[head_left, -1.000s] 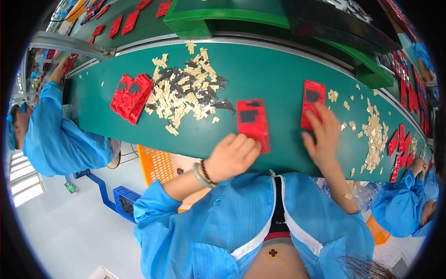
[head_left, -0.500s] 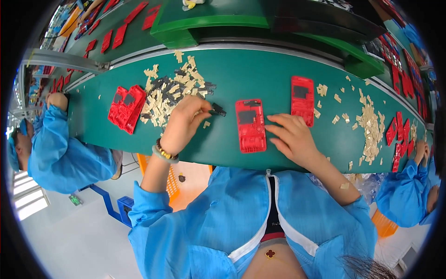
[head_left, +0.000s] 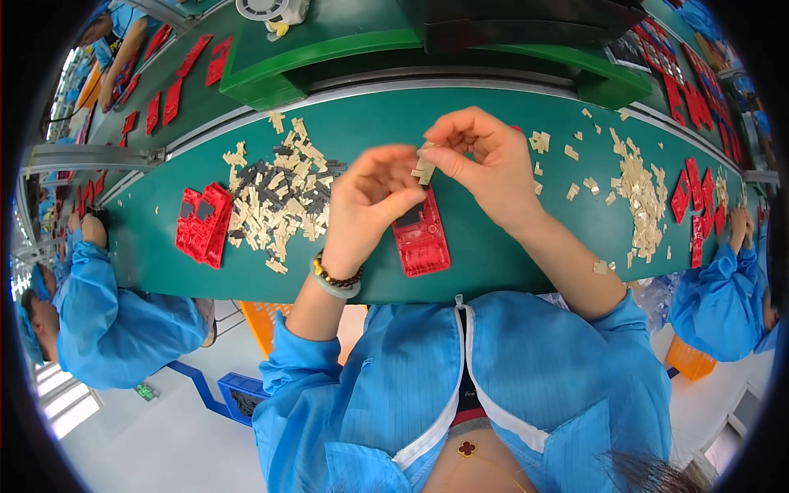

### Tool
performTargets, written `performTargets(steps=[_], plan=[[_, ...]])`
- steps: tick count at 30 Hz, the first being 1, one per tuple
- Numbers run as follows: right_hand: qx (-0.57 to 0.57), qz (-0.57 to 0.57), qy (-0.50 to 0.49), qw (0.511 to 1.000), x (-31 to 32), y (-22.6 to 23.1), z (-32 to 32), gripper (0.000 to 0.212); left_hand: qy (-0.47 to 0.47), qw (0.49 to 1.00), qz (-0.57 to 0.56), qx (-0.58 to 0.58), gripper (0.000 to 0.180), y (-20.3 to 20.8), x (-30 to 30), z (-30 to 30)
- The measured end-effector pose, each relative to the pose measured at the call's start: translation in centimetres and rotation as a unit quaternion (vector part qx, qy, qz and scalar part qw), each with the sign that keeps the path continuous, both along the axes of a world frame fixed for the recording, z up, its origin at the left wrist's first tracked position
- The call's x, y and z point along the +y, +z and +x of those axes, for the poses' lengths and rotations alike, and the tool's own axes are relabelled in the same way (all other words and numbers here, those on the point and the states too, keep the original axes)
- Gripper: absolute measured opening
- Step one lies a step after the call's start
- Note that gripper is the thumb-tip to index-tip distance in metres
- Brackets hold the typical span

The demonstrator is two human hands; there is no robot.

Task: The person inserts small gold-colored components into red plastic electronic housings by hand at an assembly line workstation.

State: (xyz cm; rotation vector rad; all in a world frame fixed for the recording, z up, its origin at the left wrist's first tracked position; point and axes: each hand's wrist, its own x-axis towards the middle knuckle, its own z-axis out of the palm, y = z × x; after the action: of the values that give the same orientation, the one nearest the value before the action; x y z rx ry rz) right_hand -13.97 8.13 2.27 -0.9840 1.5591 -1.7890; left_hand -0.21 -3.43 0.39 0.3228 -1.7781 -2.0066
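Observation:
Both of my hands meet above a red plastic casing (head_left: 423, 251) on the green bench. My right hand (head_left: 486, 168) is closed, its thumb and fingertip pinching a small cream strip (head_left: 423, 171) with a dark lower end. My left hand (head_left: 376, 201) curls in from the other side, its fingers at the same strip. What its fingertips grip is partly hidden. The hands cover the casing's top part, and a dark patch shows in its upper half. Behind my right hand only a sliver of another red casing (head_left: 516, 128) shows.
To the left lie a heap of cream and black pieces (head_left: 283, 197) and several stacked red casings (head_left: 203, 226). Cream strips (head_left: 641, 197) are scattered at the right, near more red casings (head_left: 697, 201). A green shelf (head_left: 329, 62) spans the back. People in blue work on either side.
My left hand has brought a small black piece rightward from beside the heap. My right hand has left the casing's side and risen; both hands now meet over it. The view has shifted slightly.

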Motion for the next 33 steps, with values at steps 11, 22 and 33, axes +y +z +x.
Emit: performTargets(steps=[11, 22, 33], plan=[[0.329, -0.037, -0.036, 0.943, 2.5, -1.3, 0.8, 0.009, -0.016, 0.995, 0.085, -0.05, 0.011, 1.0, 1.8, 0.6], [0.32, 0.226, -0.219, 0.894, 10.3, -2.7, -8.3, 0.018, -0.046, 0.904, -0.416, 0.093, 0.021, 5.8, -1.5, -1.1], [0.294, 0.043, 0.106, 0.949, 5.3, 1.8, -2.9, 0.018, 0.027, 0.719, -0.653, 0.236, 0.027, 2.7, 0.5, -3.7]])
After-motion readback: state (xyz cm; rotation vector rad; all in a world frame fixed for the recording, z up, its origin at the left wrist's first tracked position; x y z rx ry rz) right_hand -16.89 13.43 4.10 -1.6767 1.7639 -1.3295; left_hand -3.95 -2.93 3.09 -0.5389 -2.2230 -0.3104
